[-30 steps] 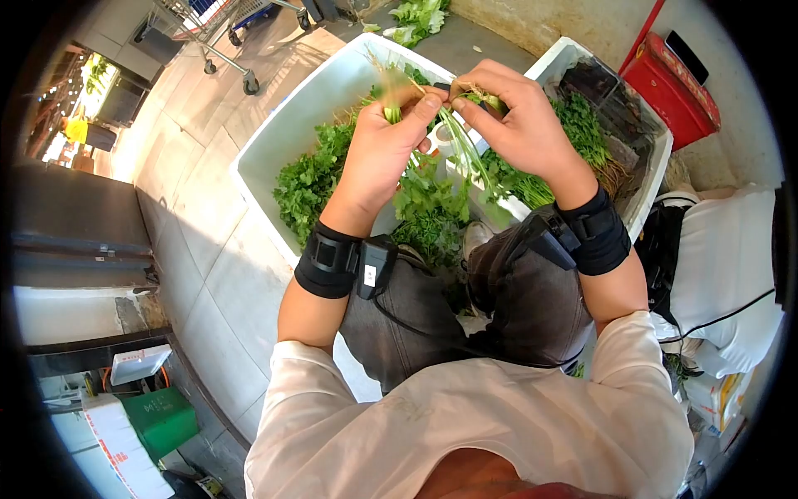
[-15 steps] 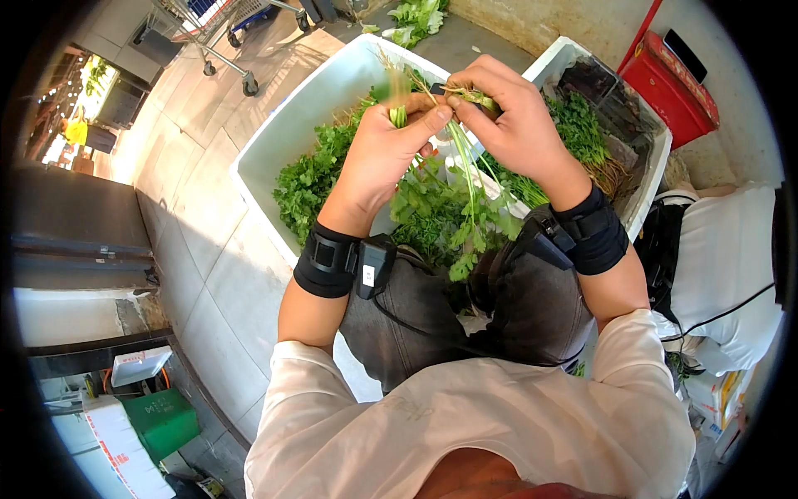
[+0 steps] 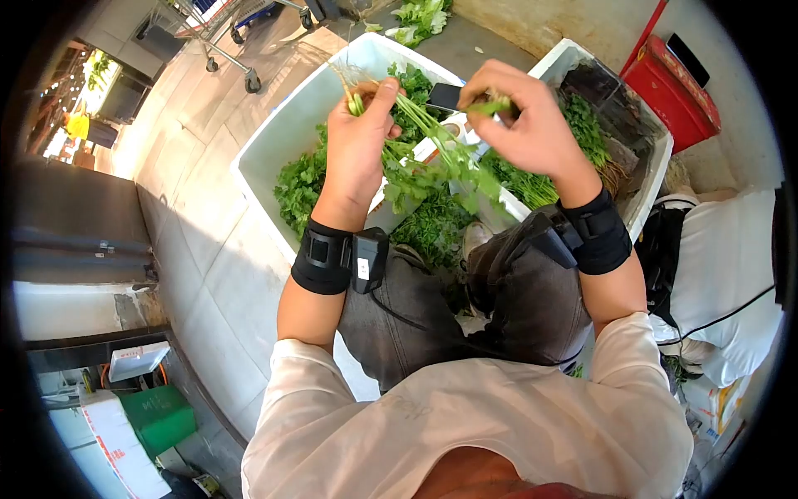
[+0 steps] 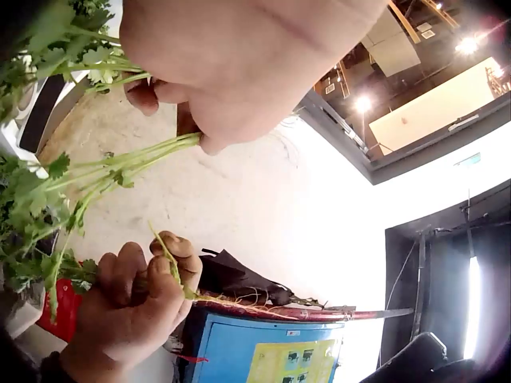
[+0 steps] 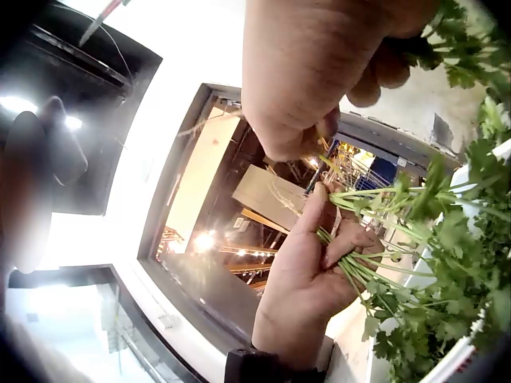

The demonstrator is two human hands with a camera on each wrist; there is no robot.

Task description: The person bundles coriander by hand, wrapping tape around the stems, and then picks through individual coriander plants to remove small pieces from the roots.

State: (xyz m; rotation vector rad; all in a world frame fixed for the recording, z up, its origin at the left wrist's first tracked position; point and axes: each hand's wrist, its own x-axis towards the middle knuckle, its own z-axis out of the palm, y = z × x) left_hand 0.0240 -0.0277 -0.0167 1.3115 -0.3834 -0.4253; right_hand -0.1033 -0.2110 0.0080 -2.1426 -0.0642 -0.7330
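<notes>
My left hand [image 3: 359,145] pinches a few coriander sprigs [image 3: 436,133] by their stems between thumb and fingers. Pale roots stick up past the thumb, and the leaves hang toward the right over my knees. In the right wrist view, more green stems [image 5: 355,271] run across the left palm under its curled fingers. To the right and apart from it, my right hand [image 3: 532,125] curls round some yellowish-green stems [image 3: 492,106]. The left wrist view shows a thin stem [image 4: 166,254] poking out between the right fingers.
A white foam box [image 3: 262,150] with loose coriander stands before me. Beside it, a second white box [image 3: 661,158] contains rooted greens [image 3: 586,125]. A dark phone-like object [image 3: 445,96] lies between them. A red container [image 3: 673,96] stands at right; a trolley [image 3: 229,33] is at the back left.
The hands have drawn apart: the left moved left with the sprigs, the right slightly right with its stems. The dark phone-like object now shows more fully between them.
</notes>
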